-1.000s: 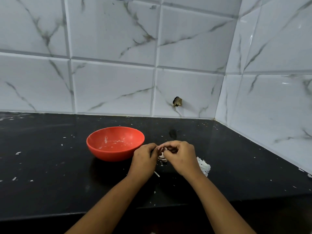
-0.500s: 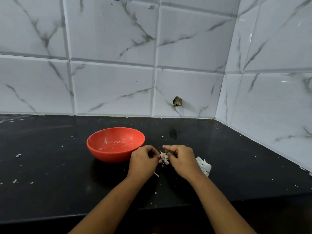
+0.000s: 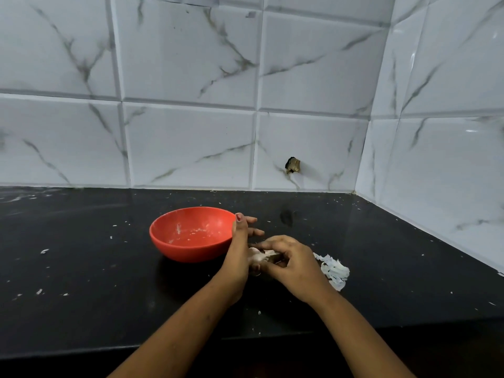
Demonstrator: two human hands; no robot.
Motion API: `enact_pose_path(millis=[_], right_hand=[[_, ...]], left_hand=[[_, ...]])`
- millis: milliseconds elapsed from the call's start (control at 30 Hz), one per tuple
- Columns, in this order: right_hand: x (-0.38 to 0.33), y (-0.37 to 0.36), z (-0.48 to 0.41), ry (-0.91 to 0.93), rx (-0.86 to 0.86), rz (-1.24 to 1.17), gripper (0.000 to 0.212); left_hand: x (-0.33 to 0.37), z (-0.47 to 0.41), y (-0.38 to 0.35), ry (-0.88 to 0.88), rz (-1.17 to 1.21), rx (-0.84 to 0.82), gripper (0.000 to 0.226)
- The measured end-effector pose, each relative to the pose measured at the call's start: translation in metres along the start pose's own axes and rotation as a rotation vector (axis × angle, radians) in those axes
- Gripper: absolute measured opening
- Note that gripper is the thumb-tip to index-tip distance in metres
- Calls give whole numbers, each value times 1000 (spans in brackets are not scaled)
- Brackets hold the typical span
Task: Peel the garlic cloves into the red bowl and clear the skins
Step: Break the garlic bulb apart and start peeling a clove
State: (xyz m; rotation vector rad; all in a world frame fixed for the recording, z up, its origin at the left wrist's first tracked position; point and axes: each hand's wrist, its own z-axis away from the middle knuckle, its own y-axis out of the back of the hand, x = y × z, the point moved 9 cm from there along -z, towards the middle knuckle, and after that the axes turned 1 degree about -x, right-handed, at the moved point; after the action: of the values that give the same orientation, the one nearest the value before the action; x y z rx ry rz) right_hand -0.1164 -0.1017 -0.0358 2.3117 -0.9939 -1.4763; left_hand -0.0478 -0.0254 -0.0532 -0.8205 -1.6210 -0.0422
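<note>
Garlic point(image 3: 258, 255) was pinched by curled fingers of the right hand point(image 3: 290, 259) beside the red bowl point(image 3: 185, 252), the left hand point(image 3: 240, 251) straight-fingered against it, probably to rub skin loose.

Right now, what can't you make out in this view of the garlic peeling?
Head view:
The garlic: mostly covered by the right hand and left hand; how much is peeled, and whether the left grips it, is hidden.
The red bowl: pale bits inside too small to identify.
The skins: pile partly behind the right hand.
</note>
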Motion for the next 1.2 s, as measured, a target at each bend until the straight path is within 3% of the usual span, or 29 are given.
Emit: enact_pose_path(millis=[200,333,467,600,800,1033,1200], right_hand=[[8,4,-2,-50,51,-52,16],[17,16,-2,-118,161,-172,13],[20,30,0,-98,275,-197,7],[20,30,1,-85,294,-280,8],[28,18,0,-144,207,-402,15],[19,18,2,-102,194,-146,14],[9,18,2,9,228,165,19]], left_hand=[[-1,1,-5,10,-32,-70,49],[-9,3,-12,56,-102,-161,20],[-13,3,-5,47,-245,-141,24],[-9,1,4,16,-207,-49,29],[-2,0,3,-21,-169,-81,24],[-5,0,0,-30,-267,-119,33],[-3,3,-4,-70,-361,-150,22]])
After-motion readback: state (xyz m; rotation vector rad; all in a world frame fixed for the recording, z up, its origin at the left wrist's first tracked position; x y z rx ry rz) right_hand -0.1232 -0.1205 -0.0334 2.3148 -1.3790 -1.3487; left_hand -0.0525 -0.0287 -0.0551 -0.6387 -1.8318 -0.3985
